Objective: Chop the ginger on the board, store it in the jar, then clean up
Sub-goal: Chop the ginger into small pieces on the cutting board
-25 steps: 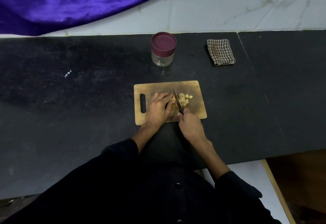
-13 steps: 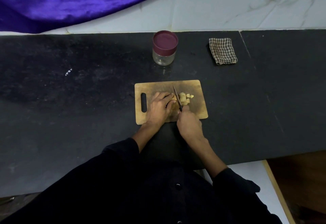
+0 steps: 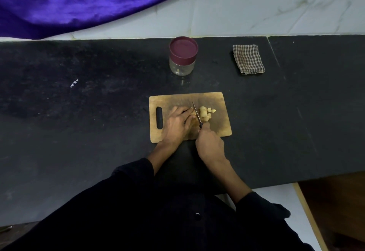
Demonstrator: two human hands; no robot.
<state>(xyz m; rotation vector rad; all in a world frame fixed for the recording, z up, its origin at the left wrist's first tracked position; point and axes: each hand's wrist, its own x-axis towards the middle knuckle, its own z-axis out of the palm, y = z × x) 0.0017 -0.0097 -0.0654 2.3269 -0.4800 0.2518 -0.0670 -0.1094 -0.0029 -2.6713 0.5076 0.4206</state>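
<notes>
Work surface is a black stone countertop (image 3: 88, 132), speckled, with a small white mark toward its left portion and a seam line near the right end. Directly on it: a wooden cutting board (image 3: 217, 102) with a handle slot, near the front edge; a clear jar (image 3: 182, 61) with a maroon lid behind the board; a folded checked cloth (image 3: 248, 59) right of the jar, well apart.

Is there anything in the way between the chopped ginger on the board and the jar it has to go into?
Yes: the jar has its maroon lid on, closing the mouth. The black counter between the board and the jar shows nothing. The chopped ginger lies right of the knife.
</notes>
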